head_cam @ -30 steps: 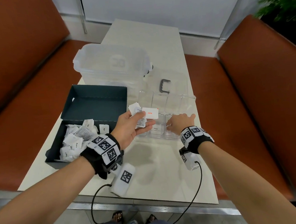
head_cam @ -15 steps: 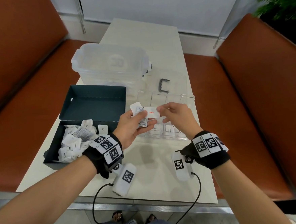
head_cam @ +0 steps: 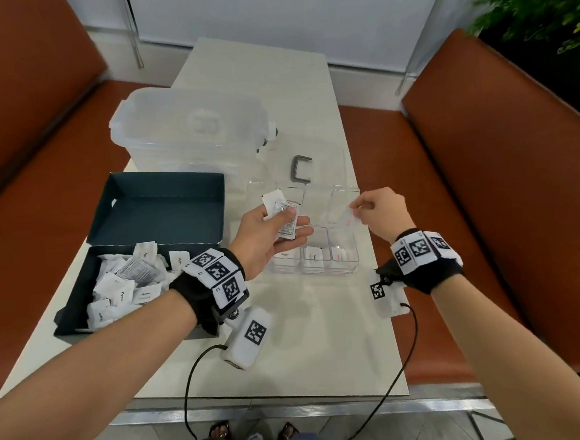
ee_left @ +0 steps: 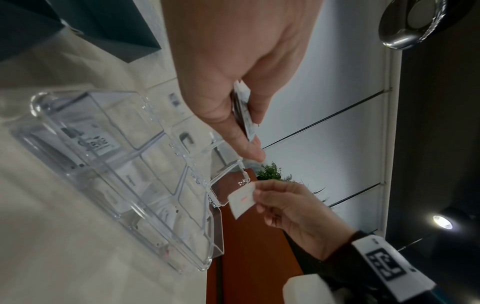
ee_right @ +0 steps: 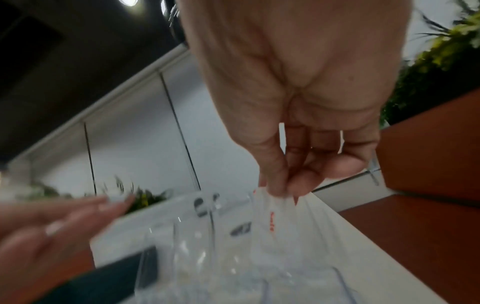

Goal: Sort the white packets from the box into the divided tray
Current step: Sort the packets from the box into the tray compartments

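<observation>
My left hand [head_cam: 275, 231] hovers palm-up over the left side of the clear divided tray [head_cam: 348, 269], its thumb holding a small stack of white packets [head_cam: 283, 217] against the fingers; the stack's edge [ee_left: 244, 111] shows in the left wrist view. My right hand [head_cam: 367, 211] pinches one white packet with red print [head_cam: 348, 217] above the tray's right column; this packet [ee_left: 241, 200] hangs past the tray's far corner. Several packets lie in the tray's near compartments [head_cam: 313, 254]. The dark box [head_cam: 81, 303] at left holds a heap of white packets [head_cam: 125, 288].
A large clear lidded tub [head_cam: 189, 130] stands behind the box. A clear lid with a grey handle [head_cam: 302, 169] lies behind the tray. Orange bench seats [head_cam: 489, 240] flank the white table [head_cam: 324, 337]. A plant [head_cam: 541, 6] is at the far right.
My right hand took the red-printed packet from the left hand's stack and carried it right, over the tray's right column. The left hand stayed with the remaining packets.
</observation>
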Available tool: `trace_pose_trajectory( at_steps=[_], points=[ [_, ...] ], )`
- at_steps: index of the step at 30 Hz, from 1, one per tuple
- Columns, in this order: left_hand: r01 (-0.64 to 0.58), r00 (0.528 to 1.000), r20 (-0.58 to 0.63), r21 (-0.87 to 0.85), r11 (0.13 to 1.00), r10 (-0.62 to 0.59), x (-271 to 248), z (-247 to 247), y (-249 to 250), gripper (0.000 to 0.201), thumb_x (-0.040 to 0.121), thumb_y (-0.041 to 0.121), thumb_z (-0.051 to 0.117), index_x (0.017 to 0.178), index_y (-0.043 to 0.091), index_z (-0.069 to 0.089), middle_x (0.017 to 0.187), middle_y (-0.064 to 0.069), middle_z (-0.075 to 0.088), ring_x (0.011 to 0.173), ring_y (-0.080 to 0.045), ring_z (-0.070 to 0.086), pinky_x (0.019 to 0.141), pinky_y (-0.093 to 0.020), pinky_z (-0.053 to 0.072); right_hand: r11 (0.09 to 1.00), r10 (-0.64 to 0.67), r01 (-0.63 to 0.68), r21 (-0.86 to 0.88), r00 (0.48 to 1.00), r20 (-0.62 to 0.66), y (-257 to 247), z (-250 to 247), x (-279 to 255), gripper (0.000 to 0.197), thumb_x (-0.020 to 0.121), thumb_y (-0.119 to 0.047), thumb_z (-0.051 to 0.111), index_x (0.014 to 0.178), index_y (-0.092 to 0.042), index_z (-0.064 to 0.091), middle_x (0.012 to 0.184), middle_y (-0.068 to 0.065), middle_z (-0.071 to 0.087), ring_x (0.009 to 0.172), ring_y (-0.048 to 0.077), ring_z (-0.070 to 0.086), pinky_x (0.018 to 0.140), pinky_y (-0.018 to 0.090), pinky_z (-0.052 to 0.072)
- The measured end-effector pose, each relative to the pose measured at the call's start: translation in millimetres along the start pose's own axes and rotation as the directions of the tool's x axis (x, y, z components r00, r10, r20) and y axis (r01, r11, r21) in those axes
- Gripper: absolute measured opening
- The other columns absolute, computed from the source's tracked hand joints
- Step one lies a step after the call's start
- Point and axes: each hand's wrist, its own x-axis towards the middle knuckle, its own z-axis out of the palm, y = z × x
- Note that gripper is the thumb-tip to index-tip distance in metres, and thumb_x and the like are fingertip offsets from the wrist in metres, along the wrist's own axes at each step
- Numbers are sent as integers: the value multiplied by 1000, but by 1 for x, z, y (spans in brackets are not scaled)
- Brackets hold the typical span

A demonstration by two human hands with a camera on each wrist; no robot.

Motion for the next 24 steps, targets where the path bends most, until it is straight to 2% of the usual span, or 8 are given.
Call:
trace_pose_trajectory(
  at_steps=[2, 4, 5, 7, 10, 16, 20, 24],
  points=[
    [5, 1000, -1, 0, 1000, -5, 1, 0, -1, 27, 95, 10, 59, 120, -1, 56, 90, -14, 75, 83, -28, 74, 65, -29, 60, 981, 35, -13, -192, 993, 110, 5, 10, 5, 17, 92, -13, 58, 96, -18, 73, 104, 9, 68, 88, 24, 62, 85, 34, 52],
    [12, 1000, -7, 0, 1000, -12, 1, -1, -3, 26, 95, 10, 59, 119, -1, 57, 91, -13, 75, 84, -28, 74, 65, -29, 60, 946, 77, -15, -323, 981, 180, 5, 21, 6, 18, 92, -17, 57, 96, -26, 72, 110, 4, 67, 100, 28, 60, 98, 45, 44],
    [14, 1000, -10, -2, 1000, -14, 1, -1, -4, 26, 95, 10, 59, 119, -1, 57, 91, -14, 75, 85, -28, 74, 65, -29, 60, 930, 82, -3, -367, 976, 201, 5, 26, 7, 19, 92, -19, 57, 96, -29, 72, 109, 1, 67, 102, 27, 59, 101, 45, 38],
    [20, 1000, -11, -8, 1000, -20, 0, -2, -5, 25, 96, 10, 58, 118, -1, 57, 92, -14, 75, 85, -29, 74, 65, -29, 60, 899, 84, 27, -437, 969, 233, 6, 36, 9, 20, 91, -19, 56, 96, -31, 72, 103, -3, 69, 99, 26, 59, 99, 45, 30],
    [25, 999, -20, -15, 1000, -26, -1, -4, -6, 25, 96, 9, 58, 118, -1, 57, 96, -17, 74, 85, -29, 74, 65, -29, 59, 834, 97, 56, -549, 965, 245, 10, 48, 10, 19, 90, -21, 56, 97, -31, 71, 97, -5, 70, 90, 22, 59, 97, 46, 26],
    [26, 999, -33, -11, 1000, -26, -3, -10, -7, 27, 96, 10, 58, 120, -1, 56, 100, -18, 72, 85, -28, 74, 66, -29, 60, 719, 85, 136, -682, 956, 279, 25, 62, 10, 26, 91, -31, 51, 113, -40, 63, 103, -10, 67, 102, 19, 56, 94, 46, 25],
    [33, 999, -37, -7, 999, -33, -4, -12, -9, 27, 96, 11, 58, 120, -1, 56, 99, -17, 73, 87, -28, 73, 66, -29, 60, 713, 108, 155, -684, 939, 326, 31, 66, 12, 31, 90, -41, 53, 120, -42, 58, 111, -11, 65, 108, 19, 53, 96, 46, 22],
    [35, 999, -33, -8, 999, -36, -5, -11, -9, 27, 96, 11, 58, 120, -1, 57, 95, -15, 74, 85, -27, 74, 65, -29, 60, 741, 108, 179, -647, 919, 378, 34, 66, 16, 34, 85, -50, 61, 118, -41, 60, 114, -13, 64, 110, 19, 52, 94, 46, 22]
  ],
)
